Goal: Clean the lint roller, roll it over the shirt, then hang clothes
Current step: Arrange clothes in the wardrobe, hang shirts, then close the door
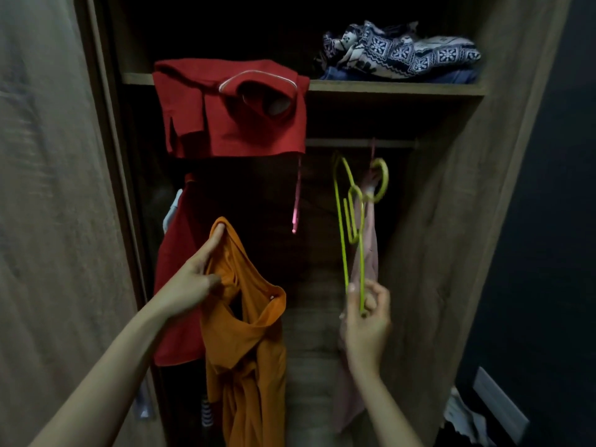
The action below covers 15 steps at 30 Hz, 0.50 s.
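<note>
While the left grip point(190, 285) is raised inside the open wardrobe point(451, 221), it grasps an orange shirt point(248, 366) at the top edge: thumb and fingers pinch bunched fabric, with one fingertip pushed up under the highest fold. Shirt hangs limp from that hold, neck opening facing the camera, lower part falling out of view at the bottom. Position of shirt: left of centre, in front of a red garment point(187, 227) that hangs at the left of the wardrobe. Right grip point(366, 321) is clenched on the lower ends of yellow-green hangers point(351, 221); thin bars run up from the fingers, hooks at the top. Exact count of hangers cannot be told, at least two. Just behind them a pale pink garment point(371, 246) hangs from the rail point(354, 142), right of centre. Whether the green hooks are on the rail cannot be told. A pink hanger point(296, 208) dangles at centre, below a red top point(238, 124) draped over the front edge of the shelf point(387, 88); a pale hanger point(258, 77) lies in the red top's neck. Far right on the shelf: folded navy-and-white patterned cloth point(403, 50) on top of blue fabric. Wardrobe door point(48, 221) stands at the left. Lighting dim; frame slightly blurred.
</note>
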Available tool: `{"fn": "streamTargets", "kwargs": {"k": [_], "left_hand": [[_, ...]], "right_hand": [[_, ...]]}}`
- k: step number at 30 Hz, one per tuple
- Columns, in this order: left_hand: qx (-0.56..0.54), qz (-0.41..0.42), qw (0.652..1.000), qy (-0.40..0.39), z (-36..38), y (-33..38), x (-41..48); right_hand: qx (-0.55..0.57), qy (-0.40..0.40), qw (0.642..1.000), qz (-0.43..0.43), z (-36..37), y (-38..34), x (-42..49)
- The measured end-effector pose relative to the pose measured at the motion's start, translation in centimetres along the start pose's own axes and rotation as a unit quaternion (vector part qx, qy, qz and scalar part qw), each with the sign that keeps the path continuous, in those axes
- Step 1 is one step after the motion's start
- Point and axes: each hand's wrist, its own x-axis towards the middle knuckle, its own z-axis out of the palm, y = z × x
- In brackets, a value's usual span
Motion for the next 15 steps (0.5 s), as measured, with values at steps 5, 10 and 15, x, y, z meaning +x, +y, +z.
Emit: {"fn": "streamTargets", "kwargs": {"k": [5, 10, 15], "left_hand": [[0.018, -0.016, 1.000, -0.013, 1.2, -0.3, -0.3], [0.045, -0.028, 0.998, -0.031, 2.0, 0.3, -0.4], [0.047, -0.025, 0.998, -0.042, 2.1, 1.2, -0.1]], "right_hand": [[-0.108, -0.079, 0.986, 0.100, -2.3, 0.0, 0.3], [-0.106, -0.171, 0.975, 0.098, -4.4, -0.6, 0.0], [0.023, -0.289, 0.940, 0.179, -5.8, -0.9, -1.8]]}}
